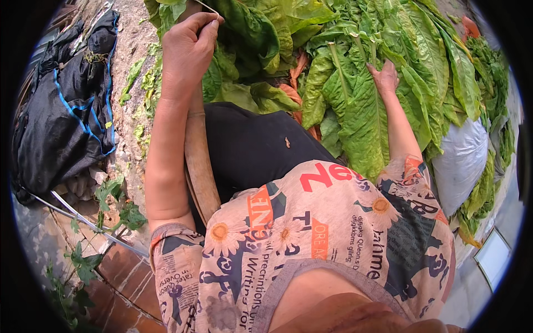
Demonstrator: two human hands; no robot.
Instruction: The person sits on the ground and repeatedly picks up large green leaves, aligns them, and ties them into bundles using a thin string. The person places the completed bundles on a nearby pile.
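My left hand (189,45) is raised at the upper left, thumb and fingertips pinched on a thin pale string (207,7) that runs up out of view. A bamboo pole (200,156) slants beneath my left forearm, beside my dark trousers (254,141). On the right, my right hand (385,78) rests among large green leaves that look like tobacco (364,120). Its thumb lies against a leaf's pale midrib (373,54), with the fingers partly hidden; whether they grip it I cannot tell. More broad leaves (258,33) hang and lie between my hands.
A stuffed white plastic sack (460,164) stands right of the leaf pile. Black mesh cloth with blue cord (46,141) lies at the left on rough ground (131,83). Dry brown leaves (299,68) show between the green ones. A vine (85,260) grows at lower left.
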